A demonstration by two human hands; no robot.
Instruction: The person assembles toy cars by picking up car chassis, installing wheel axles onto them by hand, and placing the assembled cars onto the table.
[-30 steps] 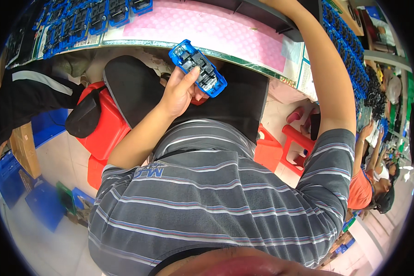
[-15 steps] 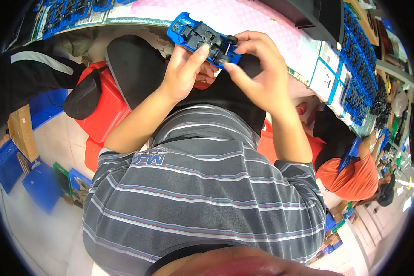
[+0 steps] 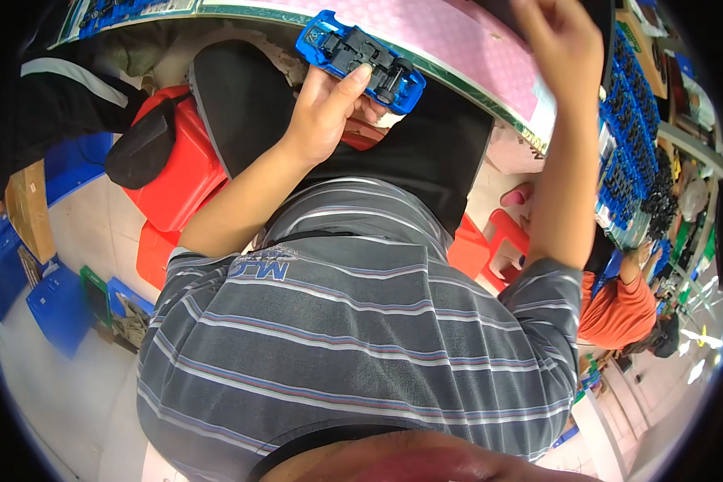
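Observation:
My left hand (image 3: 325, 112) grips a blue toy car (image 3: 353, 55) just off the near edge of the workbench, thumb pressed on its black underside. The car is upside down and tilted, its right end lower. Two dark wheels on an axle show at that end; I see none at the left end. My right hand (image 3: 566, 48) is well apart from the car, at the upper right over the bench beside a dark bin (image 3: 598, 24). Its fingers are bent, partly smeared and cut by the view's top, so what they hold, if anything, is hidden.
A pink mat (image 3: 458, 40) covers part of the workbench. Rows of blue toy car parts (image 3: 631, 120) stand at the right, more (image 3: 104, 16) at the far left. Red stools (image 3: 189, 157) stand below. A co-worker in an orange top (image 3: 618, 309) sits at the right, another person's dark sleeve (image 3: 64, 100) at the left.
My right hand has let go of the wheel end of the toy car and moved up and right to the dark bin. My left hand still holds the car in nearly the same place.

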